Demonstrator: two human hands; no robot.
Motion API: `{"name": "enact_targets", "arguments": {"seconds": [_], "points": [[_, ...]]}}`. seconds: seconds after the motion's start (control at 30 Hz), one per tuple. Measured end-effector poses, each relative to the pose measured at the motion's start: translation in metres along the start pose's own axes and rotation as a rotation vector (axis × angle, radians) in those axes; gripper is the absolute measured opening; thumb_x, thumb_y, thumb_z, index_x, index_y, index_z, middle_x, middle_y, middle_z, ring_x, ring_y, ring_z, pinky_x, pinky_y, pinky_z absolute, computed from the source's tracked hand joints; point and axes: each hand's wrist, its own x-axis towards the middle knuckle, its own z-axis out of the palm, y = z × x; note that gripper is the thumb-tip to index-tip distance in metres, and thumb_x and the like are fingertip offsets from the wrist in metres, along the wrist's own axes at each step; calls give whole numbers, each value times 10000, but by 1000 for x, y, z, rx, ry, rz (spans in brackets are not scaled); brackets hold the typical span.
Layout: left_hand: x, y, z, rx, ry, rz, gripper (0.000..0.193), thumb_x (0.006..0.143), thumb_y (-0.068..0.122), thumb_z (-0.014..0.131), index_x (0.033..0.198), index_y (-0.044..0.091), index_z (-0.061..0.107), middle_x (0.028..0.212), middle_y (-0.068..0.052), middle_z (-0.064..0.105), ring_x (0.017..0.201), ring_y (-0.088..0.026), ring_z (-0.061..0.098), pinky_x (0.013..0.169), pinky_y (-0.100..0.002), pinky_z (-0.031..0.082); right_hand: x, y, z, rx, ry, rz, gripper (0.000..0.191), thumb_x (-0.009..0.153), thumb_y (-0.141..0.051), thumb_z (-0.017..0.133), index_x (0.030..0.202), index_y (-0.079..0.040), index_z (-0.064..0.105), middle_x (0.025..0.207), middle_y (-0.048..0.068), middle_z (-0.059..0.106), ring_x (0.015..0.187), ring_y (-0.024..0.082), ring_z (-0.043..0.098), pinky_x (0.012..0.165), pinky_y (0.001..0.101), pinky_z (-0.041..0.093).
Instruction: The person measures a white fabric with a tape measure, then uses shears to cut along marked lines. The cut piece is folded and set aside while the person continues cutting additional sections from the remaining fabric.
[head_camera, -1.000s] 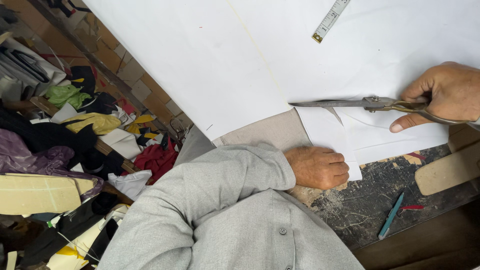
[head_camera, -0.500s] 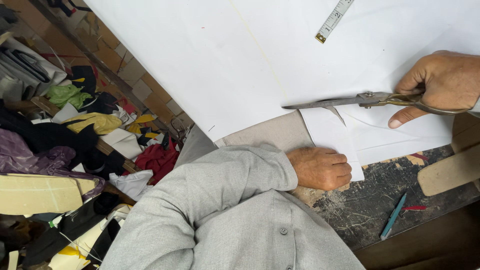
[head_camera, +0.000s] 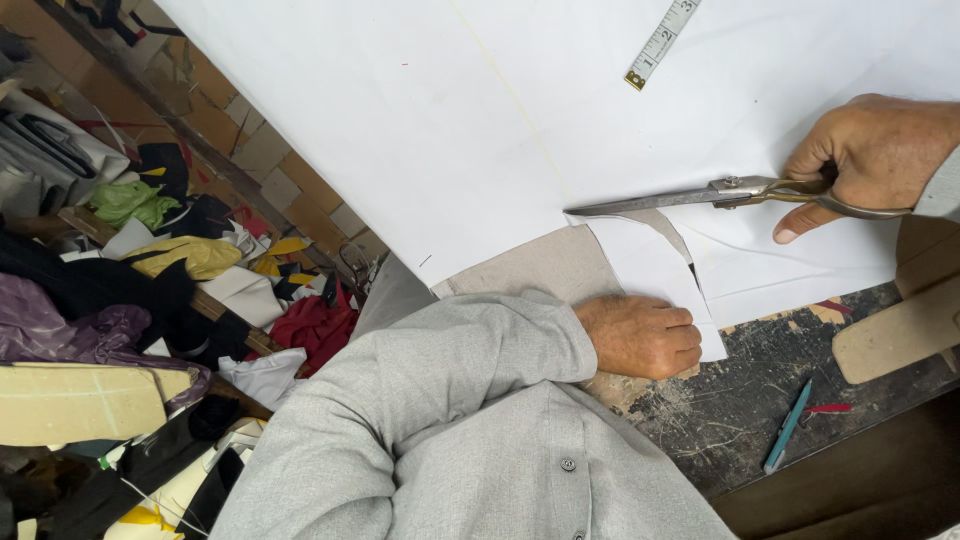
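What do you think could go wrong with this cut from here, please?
The left hand pins only the near corner of the white fabric, so the loose flap may shift and the line wander. The scissors in the right hand have their tip over the beige cloth, which could get nicked.

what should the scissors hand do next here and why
Probably open the blades and slide the scissors further left along the white fabric. The right hand has the blades nearly shut, their tip at the end of the cut, with uncut cloth beyond. The left hand presses down the cut flap, steadying it.
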Motion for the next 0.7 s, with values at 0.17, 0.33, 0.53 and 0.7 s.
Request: {"name": "enact_targets", "arguments": {"seconds": [0.17,0.33,0.53,0.7], "points": [[2,4,-8,-137,74,-22,31,787,73,713,804,48,707,778,-24,667,775,-143,648,716,-232,591,-14,-12,1,3,16,24,432,702,-530,915,713,-120,781,523,34,636,501,164,578,555,330,519],[-26,5,-59,-92,224,-42,95,917,123,740,949,33,746,942,-83,736,880,-190,700,788,-293,621,-54,-44,42,195,37,101,442,727,-523,885,733,-95,774,592,46,621,520,172,574,575,338,546],[-80,-23,-149,-87,214,-595,202,935,186,772,1032,19,715,1010,-133,706,887,-252,696,782,-368,615,-116,-106,103,558,230,248,392,719,-471,837,824,-94,823,670,61,655,569,244,611,642,388,566],[-67,-44,-171,-189,53,-779,456,835,208,777,1246,32,688,1091,-147,661,914,-281,672,754,-372,594,-130,-144,152,829,366,242,433,718,-466,888,841,-57,816,642,123,650,565,251,637,662,414,554]]}}
